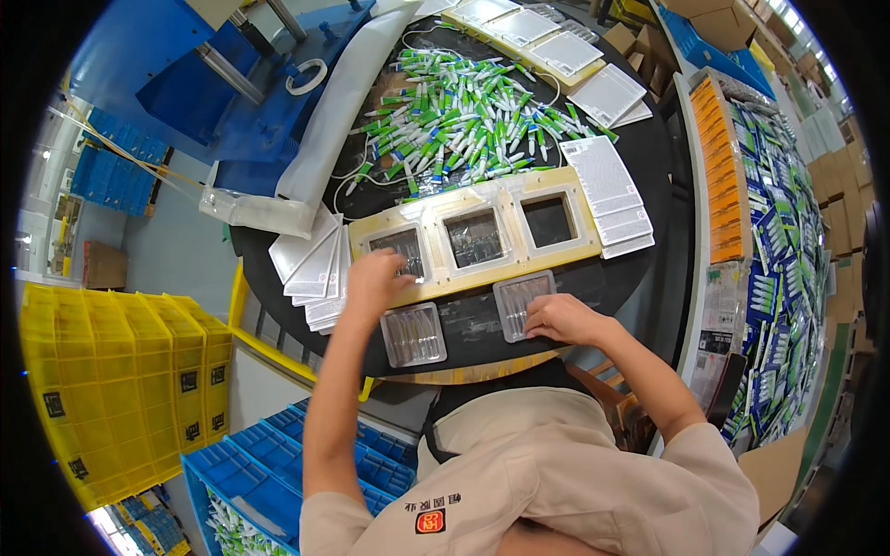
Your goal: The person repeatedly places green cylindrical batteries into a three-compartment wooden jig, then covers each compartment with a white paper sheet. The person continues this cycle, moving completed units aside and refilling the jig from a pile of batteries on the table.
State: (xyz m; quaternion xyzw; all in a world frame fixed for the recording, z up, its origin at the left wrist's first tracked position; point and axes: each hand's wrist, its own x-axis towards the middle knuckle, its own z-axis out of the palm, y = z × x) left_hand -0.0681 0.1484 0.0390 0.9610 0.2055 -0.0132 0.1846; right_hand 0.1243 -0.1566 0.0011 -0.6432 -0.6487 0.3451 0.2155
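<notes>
A cream-yellow frame (pixel 473 269) with three square openings lies on the black round table before me. Ribbed clear plastic shows in the left and middle openings. My left hand (pixel 374 281) reaches over the left opening, fingers bent together at its near edge; what they pinch, if anything, is too small to make out. With its fingers closed on the right edge of a clear blister tray (pixel 514 301), my right hand (pixel 563 320) is just in front of the frame's right part. Another clear blister tray (pixel 413 334) lies on the table, nearer me than my left hand.
Behind the frame lies a heap of green-and-white tubes (pixel 473 120). Printed cards (pixel 311 269) are fanned at the left, and more cards (pixel 607 195) at the right. A second frame (pixel 528 42) stands at the back. Blue machinery (pixel 260 111) rises far left; yellow crates (pixel 130 380) are below it.
</notes>
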